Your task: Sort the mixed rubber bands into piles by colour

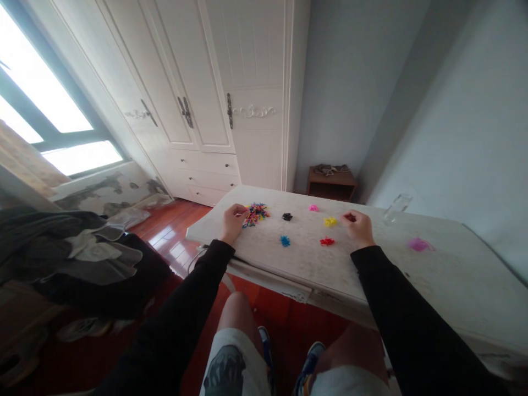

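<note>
A mixed heap of small, thin coloured pieces [256,213] lies on the left part of the white table [297,258]; their exact kind is too small to tell. My left hand [233,222] is at the heap's left edge, its thumb and fingertips pinched together against it. Small single-colour piles sit to the right: black [287,216], blue [285,241], pink [313,208], yellow [330,221] and red [327,241]. Just right of the yellow pile, my right hand [358,226] is held with curled fingers. Whatever either hand pinches is hidden.
A clear glass or bottle [396,209] stands tilted-looking near the table's back edge. Farther right lies a pink bag-like item [419,244]. Behind are a white wardrobe [256,143] and a brown bedside cabinet [332,181]. Dark clothes [103,269] are heaped at left.
</note>
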`<state>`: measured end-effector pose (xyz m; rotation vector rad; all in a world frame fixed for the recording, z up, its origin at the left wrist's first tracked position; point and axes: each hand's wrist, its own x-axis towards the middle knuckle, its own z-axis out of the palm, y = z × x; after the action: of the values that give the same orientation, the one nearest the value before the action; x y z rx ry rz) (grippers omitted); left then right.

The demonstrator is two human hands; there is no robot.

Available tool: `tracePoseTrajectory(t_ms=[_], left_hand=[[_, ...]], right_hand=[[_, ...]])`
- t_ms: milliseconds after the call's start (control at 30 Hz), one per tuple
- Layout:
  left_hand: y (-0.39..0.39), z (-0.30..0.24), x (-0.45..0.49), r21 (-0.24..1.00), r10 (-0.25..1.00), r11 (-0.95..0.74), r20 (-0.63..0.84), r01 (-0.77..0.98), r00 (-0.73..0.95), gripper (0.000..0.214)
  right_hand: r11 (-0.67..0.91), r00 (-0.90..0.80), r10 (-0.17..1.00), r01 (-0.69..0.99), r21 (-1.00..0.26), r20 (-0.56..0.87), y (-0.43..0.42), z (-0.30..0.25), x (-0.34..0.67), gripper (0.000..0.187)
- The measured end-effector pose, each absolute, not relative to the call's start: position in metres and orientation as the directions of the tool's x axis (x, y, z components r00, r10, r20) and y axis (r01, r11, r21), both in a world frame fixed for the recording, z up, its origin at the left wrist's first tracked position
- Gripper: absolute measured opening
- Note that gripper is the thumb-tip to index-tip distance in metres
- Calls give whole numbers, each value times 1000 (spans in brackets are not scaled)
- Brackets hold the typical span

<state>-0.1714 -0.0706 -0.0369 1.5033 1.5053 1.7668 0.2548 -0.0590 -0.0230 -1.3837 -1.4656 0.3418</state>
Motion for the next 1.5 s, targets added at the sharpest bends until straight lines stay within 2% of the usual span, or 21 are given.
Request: tracePoseTrajectory(t_ms=[133, 300, 367, 500, 600, 700, 867, 967, 1500], left_hand=[[-73, -3, -138, 818, 828, -439, 529, 372, -186, 18], [-55, 25, -70, 740, 806, -589, 570, 325, 160, 13], [-35, 26, -48, 749, 793, -608, 560, 264, 239, 13], [12, 18, -17, 819, 818, -566, 545, 92, 186, 28], [31, 7, -1, 840, 825, -543, 526, 26, 208, 35], [29, -2, 6, 840, 811, -541, 511, 34, 285, 34], [10, -2, 7, 816, 770, -573, 499, 84, 398, 28], [4, -2, 11, 825, 759, -561, 482, 63, 438, 28], [-5, -2, 11, 818, 746, -569, 472, 82, 470, 36]], right_hand=[[315, 191, 850, 563, -765, 491, -55, -26, 253, 24], [365, 136, 829, 602, -710, 542, -53, -25, 251, 29], [376, 109, 828, 620, -689, 550, -54, -25, 251, 31], [398, 94, 822, 612, -684, 562, -54, -25, 253, 32], [411, 79, 824, 598, -688, 561, -51, -24, 251, 26], [470, -1, 805, 611, -636, 594, -47, -20, 246, 22], [626, -197, 713, 613, -483, 673, -44, -11, 234, 13], [676, -272, 682, 588, -444, 679, -45, -10, 229, 14], [636, -277, 749, 558, -534, 602, -52, -9, 222, 19]])
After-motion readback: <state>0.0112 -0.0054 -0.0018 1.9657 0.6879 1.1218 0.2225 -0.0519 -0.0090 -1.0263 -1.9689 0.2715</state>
